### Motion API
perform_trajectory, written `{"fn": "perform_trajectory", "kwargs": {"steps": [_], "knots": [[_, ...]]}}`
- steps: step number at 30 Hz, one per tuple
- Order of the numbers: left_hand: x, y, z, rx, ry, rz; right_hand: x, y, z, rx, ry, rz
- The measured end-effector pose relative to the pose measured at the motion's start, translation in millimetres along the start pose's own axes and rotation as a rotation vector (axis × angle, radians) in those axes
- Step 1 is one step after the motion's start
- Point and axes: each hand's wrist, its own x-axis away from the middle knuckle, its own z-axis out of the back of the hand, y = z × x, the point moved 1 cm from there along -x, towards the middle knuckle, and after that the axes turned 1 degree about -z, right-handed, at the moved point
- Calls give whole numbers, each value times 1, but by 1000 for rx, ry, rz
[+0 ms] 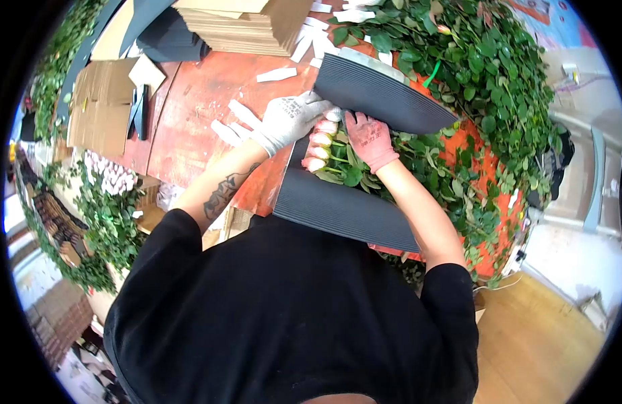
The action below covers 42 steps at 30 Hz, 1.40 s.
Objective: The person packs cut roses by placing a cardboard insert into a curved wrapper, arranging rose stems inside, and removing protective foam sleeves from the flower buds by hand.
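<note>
Pale pink roses (318,153) lie in a row on a dark corrugated sheet, heads to the left and leafy stems to the right. The sheet's far flap (385,94) stands raised behind them; its near flap (344,207) lies close to my body. My left hand (291,121), in a whitish glove, reaches to the far end of the row, its fingers closed at a rose head. In a pink glove, my right hand (369,140) is closed just below that head, over the stems. Its fingertips are partly hidden.
Stacked cardboard (250,25) stands at the back, with white paper strips (277,75) nearby. A dark-handled cutting tool (137,113) rests on cardboard pieces (99,101) at left. Leafy stems (486,67) heap up at right. More pink roses (110,175) stand at lower left.
</note>
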Motion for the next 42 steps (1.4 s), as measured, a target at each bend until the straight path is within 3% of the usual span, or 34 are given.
{"fn": "perform_trajectory", "kwargs": {"steps": [5, 8, 10, 13, 16, 22, 24, 26, 30, 31, 32, 33, 34, 37, 42], "knots": [[-4, -16, -21, -143, -88, 66, -1, -2, 1, 10, 19, -5], [-1, -15, -23, -30, 78, 47, 2, -4, 0, 5, 59, 19], [-1, -18, -26, 19, 90, 72, 1, -5, 3, -3, -163, -23], [-1, -28, -29, 43, 119, 82, -2, -9, 10, -8, -235, -73], [1, -29, -23, 63, 85, 132, 2, -5, 4, -85, -25, -35], [13, -41, 0, 32, 65, 149, 2, -5, 0, -49, 20, -37], [19, -53, 14, -156, 184, 190, 1, -6, 3, -13, 38, -23], [31, -94, 47, -152, 153, 277, 1, -7, 8, -1, -181, -57], [24, -20, 87, -74, 4, 172, -2, -4, 5, -19, -166, -18], [19, -6, 74, -87, 86, -26, 0, -3, 3, -55, -141, -41], [14, 17, 67, -58, 14, 78, 3, -3, 0, -94, -119, -57], [7, 27, 56, 51, 26, 50, 4, -3, -3, -41, -83, -42], [2, 31, 45, -25, -96, 133, 4, -3, -1, -38, -82, -4], [-1, 8, 5, 68, -78, 184, 5, -1, 1, -33, -66, -48], [-5, 5, 5, 29, -163, 339, 7, 1, -4, -39, -76, -23]]}}
